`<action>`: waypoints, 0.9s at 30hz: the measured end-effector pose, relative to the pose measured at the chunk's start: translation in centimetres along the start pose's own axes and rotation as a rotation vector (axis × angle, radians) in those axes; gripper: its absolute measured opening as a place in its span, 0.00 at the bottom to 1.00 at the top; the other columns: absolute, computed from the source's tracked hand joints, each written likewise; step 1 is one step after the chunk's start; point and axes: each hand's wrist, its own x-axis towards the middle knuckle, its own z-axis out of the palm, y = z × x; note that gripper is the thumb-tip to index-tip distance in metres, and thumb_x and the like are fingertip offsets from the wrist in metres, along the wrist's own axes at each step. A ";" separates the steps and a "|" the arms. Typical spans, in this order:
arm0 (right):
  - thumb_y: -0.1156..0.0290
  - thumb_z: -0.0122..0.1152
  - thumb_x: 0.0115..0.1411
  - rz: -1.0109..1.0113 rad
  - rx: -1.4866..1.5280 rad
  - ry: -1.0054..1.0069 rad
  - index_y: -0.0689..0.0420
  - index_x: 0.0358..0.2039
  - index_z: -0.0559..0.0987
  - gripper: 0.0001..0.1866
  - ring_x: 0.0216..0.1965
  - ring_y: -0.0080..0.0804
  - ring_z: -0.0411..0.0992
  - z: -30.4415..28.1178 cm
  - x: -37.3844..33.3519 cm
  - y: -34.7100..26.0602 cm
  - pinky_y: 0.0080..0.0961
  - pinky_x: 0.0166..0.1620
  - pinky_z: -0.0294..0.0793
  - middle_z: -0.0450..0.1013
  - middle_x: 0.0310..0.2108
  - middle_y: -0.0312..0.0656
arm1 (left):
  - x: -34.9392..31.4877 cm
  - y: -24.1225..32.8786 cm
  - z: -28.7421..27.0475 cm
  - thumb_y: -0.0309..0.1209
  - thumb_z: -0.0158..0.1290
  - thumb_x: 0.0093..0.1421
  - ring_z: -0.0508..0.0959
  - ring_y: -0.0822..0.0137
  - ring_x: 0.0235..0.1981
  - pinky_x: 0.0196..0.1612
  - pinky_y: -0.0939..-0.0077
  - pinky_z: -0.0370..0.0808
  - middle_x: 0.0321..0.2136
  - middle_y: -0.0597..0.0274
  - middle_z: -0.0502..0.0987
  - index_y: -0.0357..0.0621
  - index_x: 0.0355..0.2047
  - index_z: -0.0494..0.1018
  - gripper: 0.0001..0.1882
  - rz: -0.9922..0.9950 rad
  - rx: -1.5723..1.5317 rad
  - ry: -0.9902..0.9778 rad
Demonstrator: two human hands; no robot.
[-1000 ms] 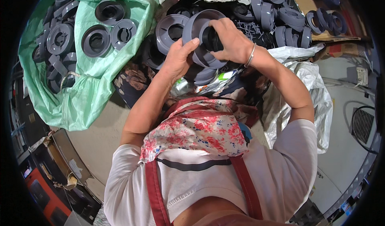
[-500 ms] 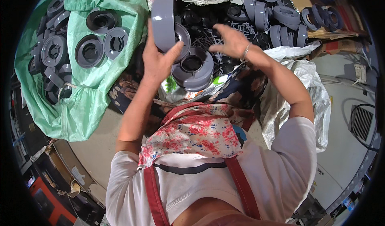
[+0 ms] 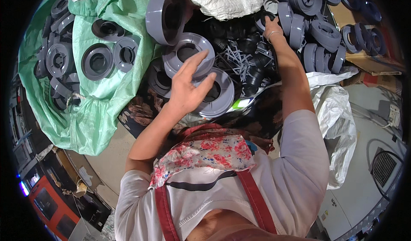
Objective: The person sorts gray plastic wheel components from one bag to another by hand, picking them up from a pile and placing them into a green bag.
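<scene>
My left hand (image 3: 188,89), fingers spread, hovers over two flanged grey plastic rings. The upper flanged ring (image 3: 170,61) lies partly over the lower flanged ring (image 3: 223,103). Just beyond the hand, a deep grey ring (image 3: 155,18) stands tilted on its side. My right hand (image 3: 272,26) reaches to the far right, its fingers closed on a small grey ring with a dark middle (image 3: 259,23); the fingertips are partly hidden. Between my hands lie thin grey plastic sticks (image 3: 239,61) and black ribbed plastic pieces (image 3: 253,78).
A green woven sack (image 3: 92,132) at the left holds several grey rings. More grey rings (image 3: 323,35) are heaped at the right, beside cardboard (image 3: 364,63). White sacking (image 3: 222,3) lies at the back, and a white plastic bag (image 3: 332,112) hangs at the right.
My left hand has let go of the deep grey ring, which now rests at the back left, and has come nearer to me. My right hand has moved farther away and closed on a small grey ring.
</scene>
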 end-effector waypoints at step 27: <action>0.66 0.63 0.46 -0.625 0.903 0.253 0.64 0.45 0.68 0.26 0.45 0.55 0.66 -10.1 -27.7 -6.5 0.35 0.49 0.66 0.63 0.44 0.64 | -1.5 1.5 2.3 0.32 0.51 0.56 0.75 0.69 0.36 0.41 0.73 0.73 0.38 0.58 0.73 0.34 0.43 0.66 0.18 -0.480 -1.156 -0.136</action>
